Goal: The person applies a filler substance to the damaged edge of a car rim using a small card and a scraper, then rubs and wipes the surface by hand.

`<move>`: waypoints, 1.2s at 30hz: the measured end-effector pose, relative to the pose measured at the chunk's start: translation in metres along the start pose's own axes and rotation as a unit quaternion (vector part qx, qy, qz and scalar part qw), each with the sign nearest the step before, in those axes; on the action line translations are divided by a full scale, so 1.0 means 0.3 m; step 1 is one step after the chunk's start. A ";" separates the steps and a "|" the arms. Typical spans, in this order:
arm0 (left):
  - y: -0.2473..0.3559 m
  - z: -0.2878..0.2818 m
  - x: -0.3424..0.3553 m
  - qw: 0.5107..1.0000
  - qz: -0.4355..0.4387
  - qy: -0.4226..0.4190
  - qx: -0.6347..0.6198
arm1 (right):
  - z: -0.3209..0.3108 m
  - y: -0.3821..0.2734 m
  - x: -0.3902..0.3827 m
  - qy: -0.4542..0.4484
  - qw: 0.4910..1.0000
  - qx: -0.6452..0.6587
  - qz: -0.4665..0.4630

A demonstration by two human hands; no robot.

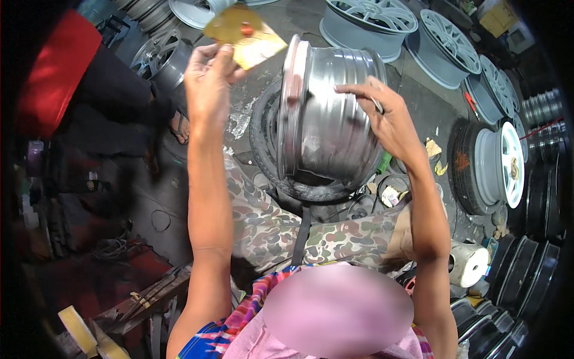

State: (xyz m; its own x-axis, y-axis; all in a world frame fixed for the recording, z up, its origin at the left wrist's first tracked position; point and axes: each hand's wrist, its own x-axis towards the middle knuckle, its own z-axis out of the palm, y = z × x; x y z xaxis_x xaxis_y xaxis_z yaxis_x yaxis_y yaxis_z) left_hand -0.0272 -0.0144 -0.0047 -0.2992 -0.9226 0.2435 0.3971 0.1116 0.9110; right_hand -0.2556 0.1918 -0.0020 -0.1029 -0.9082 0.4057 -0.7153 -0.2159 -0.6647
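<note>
A silver wheel rim [326,140] stands on its edge in front of me, its barrel facing up and a reddish-brown smear on its left lip. It rests on a black tyre [261,128] lying on the floor. Raised to the left of the rim, my left hand [212,66] pinches a yellow, flat sheet [263,48] with a small orange-red lump on it. My right hand [382,107] is over the right side of the barrel, index finger pointing left. Its other fingers are curled round something small and thin, mostly hidden.
Grey spoked rims [373,24] line the far side and the right. A tyre [469,167] with a white rim stands at right, near black stacked rims [523,275]. At left is another person's sandalled foot [179,127]. A tape roll [78,329] lies lower left.
</note>
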 end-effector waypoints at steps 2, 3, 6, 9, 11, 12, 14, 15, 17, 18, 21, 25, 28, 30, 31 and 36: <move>-0.011 -0.087 0.047 0.999 0.029 0.016 -0.037 | -0.014 0.037 0.082 -0.054 0.997 -0.030 0.055; -0.007 -0.089 0.056 0.998 0.034 0.025 -0.049 | -0.011 0.073 0.116 -0.058 0.996 -0.039 0.056; -0.015 -0.119 0.067 0.997 0.020 0.052 -0.048 | 0.022 0.145 0.189 -0.079 0.995 -0.052 0.015; -0.030 -0.155 0.078 0.997 0.011 0.077 -0.016 | 0.059 0.151 0.247 -0.089 0.995 -0.050 -0.020; -0.031 -0.159 0.078 0.997 0.008 0.070 -0.021 | 0.075 0.162 0.256 -0.097 0.992 -0.065 -0.037; -0.017 -0.149 0.072 0.997 0.002 0.077 -0.013 | 0.085 0.158 0.252 -0.100 0.990 -0.089 -0.033; -0.033 -0.184 0.080 0.998 -0.006 0.061 -0.008 | 0.096 0.157 0.238 -0.100 0.984 -0.140 -0.038; -0.032 -0.197 0.081 0.999 -0.012 0.041 0.001 | 0.102 0.150 0.235 -0.104 0.984 -0.138 -0.038; -0.033 -0.207 0.077 0.999 -0.016 0.048 0.001 | 0.109 0.136 0.232 -0.110 0.977 -0.181 -0.031; -0.029 -0.198 0.078 0.999 -0.017 0.048 -0.001 | 0.110 0.139 0.229 -0.111 0.977 -0.182 -0.030; -0.025 -0.175 0.074 0.998 -0.015 0.060 0.008 | 0.114 0.142 0.215 -0.104 0.972 -0.205 -0.048; -0.036 -0.196 0.074 0.998 -0.023 0.050 0.010 | 0.120 0.103 0.166 -0.113 0.957 -0.254 -0.079; -0.035 -0.186 0.068 0.999 -0.010 0.041 0.004 | 0.129 0.067 0.125 -0.124 0.950 -0.271 -0.090; -0.028 -0.171 0.064 0.999 -0.007 0.040 -0.005 | 0.129 0.059 0.120 -0.133 0.949 -0.272 -0.088; -0.029 -0.169 0.064 0.999 -0.007 0.038 -0.006 | 0.124 0.063 0.124 -0.132 0.949 -0.274 -0.087; -0.034 -0.159 0.064 0.999 -0.024 0.046 0.012 | 0.110 0.101 0.179 -0.107 0.946 -0.289 -0.104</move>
State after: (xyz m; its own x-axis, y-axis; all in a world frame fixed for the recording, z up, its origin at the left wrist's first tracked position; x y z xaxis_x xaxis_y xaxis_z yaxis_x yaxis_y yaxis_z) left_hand 0.0045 -0.0508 -0.0252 -0.2358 -0.9569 0.1695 0.3641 0.0747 0.9284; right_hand -0.2599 0.1245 -0.0210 0.1800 -0.9328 0.3122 -0.9691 -0.2225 -0.1063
